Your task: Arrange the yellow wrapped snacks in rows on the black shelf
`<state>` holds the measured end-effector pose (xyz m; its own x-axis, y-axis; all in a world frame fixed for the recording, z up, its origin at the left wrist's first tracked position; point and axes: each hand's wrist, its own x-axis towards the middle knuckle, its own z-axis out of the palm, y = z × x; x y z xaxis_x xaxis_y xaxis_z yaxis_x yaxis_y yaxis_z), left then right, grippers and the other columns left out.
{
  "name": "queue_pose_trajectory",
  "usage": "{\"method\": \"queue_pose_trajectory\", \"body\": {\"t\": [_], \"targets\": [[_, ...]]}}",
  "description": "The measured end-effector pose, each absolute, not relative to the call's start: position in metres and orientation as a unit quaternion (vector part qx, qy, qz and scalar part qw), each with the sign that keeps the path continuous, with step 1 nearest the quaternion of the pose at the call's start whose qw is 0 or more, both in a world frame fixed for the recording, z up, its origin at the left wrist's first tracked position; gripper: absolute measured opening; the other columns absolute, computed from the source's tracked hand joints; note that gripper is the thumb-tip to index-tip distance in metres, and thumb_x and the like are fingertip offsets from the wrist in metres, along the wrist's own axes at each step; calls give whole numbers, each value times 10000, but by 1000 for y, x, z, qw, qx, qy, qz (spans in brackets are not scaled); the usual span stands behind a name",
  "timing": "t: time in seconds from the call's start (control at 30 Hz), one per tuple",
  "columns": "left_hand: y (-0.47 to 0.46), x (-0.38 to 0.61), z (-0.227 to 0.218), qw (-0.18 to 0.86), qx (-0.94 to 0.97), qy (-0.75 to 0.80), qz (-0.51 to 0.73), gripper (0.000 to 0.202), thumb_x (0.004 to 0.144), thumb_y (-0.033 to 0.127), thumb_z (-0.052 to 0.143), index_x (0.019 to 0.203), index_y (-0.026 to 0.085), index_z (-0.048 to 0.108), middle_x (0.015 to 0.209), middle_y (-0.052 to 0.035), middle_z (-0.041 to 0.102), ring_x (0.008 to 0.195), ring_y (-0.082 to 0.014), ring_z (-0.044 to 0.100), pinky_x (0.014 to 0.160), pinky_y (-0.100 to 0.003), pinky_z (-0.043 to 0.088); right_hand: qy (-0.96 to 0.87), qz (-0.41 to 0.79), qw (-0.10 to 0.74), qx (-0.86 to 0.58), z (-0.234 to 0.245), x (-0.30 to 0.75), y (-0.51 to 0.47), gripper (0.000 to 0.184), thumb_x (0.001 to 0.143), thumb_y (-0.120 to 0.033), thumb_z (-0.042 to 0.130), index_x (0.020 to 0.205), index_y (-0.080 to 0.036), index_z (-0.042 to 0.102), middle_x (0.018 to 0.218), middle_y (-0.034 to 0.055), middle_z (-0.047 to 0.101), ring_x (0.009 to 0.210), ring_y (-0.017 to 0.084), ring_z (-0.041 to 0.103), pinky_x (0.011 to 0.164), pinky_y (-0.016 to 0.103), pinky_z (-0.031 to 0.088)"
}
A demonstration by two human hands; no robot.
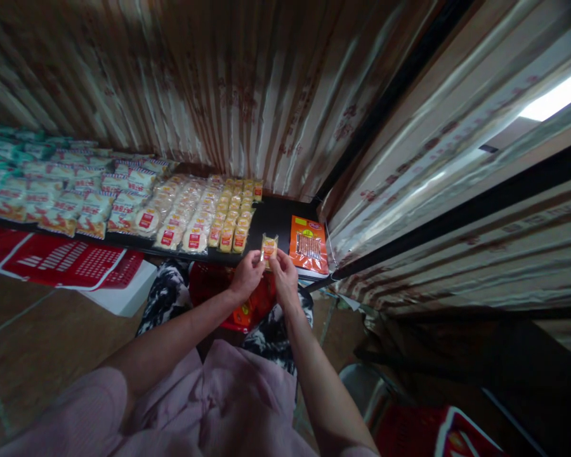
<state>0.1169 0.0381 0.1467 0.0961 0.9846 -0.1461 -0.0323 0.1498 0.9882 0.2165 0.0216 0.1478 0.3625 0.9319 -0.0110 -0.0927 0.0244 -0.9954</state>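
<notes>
Between my two hands is a small wrapped snack pack, yellowish with an orange-red label, held upright over the front edge of the black shelf. My left hand pinches its left side with the fingers closed. On its right side my right hand grips it between thumb and fingers. Just left of it, similar small wrapped packs lie in several neat rows. To the right lies an orange packet with a clear window showing thin sticks.
Round wafer packs, pale blue-and-white bags and green bags fill the left of the black shelf. Red baskets stand below left, between my knees and at lower right. Pleated curtains hang behind.
</notes>
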Motion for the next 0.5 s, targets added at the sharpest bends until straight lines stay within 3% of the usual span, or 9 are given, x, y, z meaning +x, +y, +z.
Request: {"method": "queue_pose_trajectory", "body": {"t": [0.13,0.5], "targets": [[42,123,147,552,492,504,447,272,795,182,592,1064,151,571,1123,-118,638,1007,-196,616,897,-348,493,-370,412,610,-567,146,222,27,503,731,-484,647,1103,-146,618,1027,100,701,916,216,654,849,356,501],[42,126,137,582,465,493,448,281,834,291,584,1088,171,566,1099,-114,656,1025,-210,620,875,-331,501,-384,371,584,-611,152,208,12,527,792,-469,571,1224,-168,586,1180,86,658,1057,227,614,919,357,479]]}}
